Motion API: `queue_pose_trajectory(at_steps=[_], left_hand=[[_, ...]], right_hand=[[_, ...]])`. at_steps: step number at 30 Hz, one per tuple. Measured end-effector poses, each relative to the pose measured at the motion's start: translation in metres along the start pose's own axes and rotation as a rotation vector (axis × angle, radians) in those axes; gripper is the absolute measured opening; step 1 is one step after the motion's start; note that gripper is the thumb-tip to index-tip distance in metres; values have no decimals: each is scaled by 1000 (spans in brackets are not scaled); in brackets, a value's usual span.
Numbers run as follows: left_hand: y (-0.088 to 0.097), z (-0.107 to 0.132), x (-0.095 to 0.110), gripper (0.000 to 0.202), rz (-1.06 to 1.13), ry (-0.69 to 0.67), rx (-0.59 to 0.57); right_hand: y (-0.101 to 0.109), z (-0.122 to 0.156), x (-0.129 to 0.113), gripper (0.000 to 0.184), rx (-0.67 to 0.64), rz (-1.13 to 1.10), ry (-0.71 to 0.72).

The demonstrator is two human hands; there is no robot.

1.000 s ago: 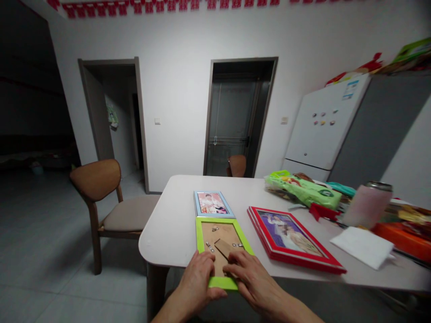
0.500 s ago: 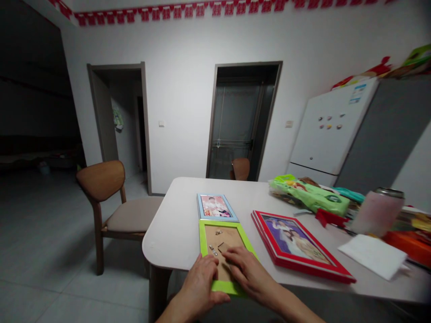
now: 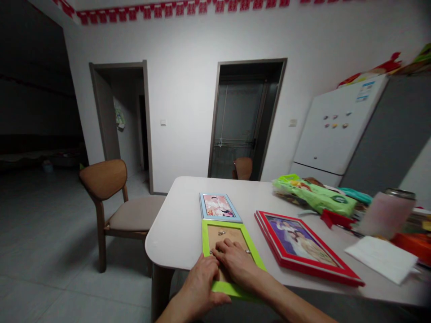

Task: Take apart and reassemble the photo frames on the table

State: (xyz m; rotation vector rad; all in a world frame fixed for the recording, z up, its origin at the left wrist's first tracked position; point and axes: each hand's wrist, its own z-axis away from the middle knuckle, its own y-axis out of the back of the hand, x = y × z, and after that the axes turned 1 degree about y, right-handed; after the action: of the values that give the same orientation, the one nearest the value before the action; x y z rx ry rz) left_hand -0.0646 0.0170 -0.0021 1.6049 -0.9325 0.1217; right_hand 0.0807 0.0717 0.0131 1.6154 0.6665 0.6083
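Observation:
A lime-green picture frame (image 3: 252, 237) lies face down at the table's near edge, its brown backing board (image 3: 233, 234) showing. My left hand (image 3: 202, 279) is closed around the frame's near left corner, thumb along the bottom edge. Bent over the board, my right hand (image 3: 238, 262) has its fingertips at the left inner edge, on a small metal clip that they mostly cover. One metal clip (image 3: 221, 233) shows near the far edge and another (image 3: 248, 251) at the right edge. A light-blue picture frame (image 3: 204, 207) with a photo touches the green frame's far side.
To the right lie stacked red picture frames (image 3: 292, 264). Beyond them are a green packet (image 3: 325, 197), a pinkish jar (image 3: 387, 213) with a metal lid and a white tissue (image 3: 380, 258). A wooden chair (image 3: 104, 179) stands left of the white table (image 3: 178, 224).
My right hand has shifted left across the backing board, from its middle to the left edge. The clip at the right edge now shows. My left hand keeps its hold on the corner.

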Motion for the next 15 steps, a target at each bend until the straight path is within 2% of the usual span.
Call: queue_pose_trajectory(at_steps=[3,5,9,11,15], left_hand=[[0,0,0,40,-1,9,8],[-1,1,-3,41,4,-5,15],[-6,2,-8,43,17,-41,27],[-7,2,-10,44,32,-43,36],[-9,3,-12,45,60,-42,54]], right_hand=[[-1,1,2,22,18,-14,16],[-2,-2,8,23,69,-100,-8],[-5,-18,31,24,224,-282,-274],[-9,-29,43,20,231,-320,-393],[-21,-49,57,16,214,-353,-474]])
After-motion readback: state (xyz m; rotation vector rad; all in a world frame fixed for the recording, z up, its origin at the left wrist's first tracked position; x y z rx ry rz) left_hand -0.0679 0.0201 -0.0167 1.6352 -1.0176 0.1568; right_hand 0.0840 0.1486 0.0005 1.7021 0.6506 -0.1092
